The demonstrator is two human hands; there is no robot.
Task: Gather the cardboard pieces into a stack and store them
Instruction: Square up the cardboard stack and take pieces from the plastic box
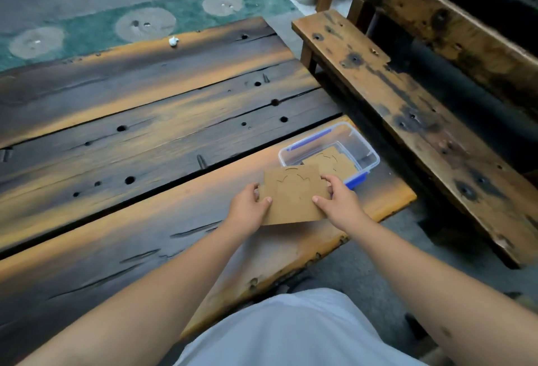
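My left hand (pixel 249 208) and right hand (pixel 339 199) are gripping the stack (pixel 294 195); tilting it may be catching the box (pixel 369 150) rim.

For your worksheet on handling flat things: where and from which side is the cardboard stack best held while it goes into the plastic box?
Probably by its two short side edges, one hand from each side, as the left hand and right hand hold the cardboard stack now. It is thin and flat, so thumbs on top and fingers underneath keep the pieces together. The plastic box is open on top.
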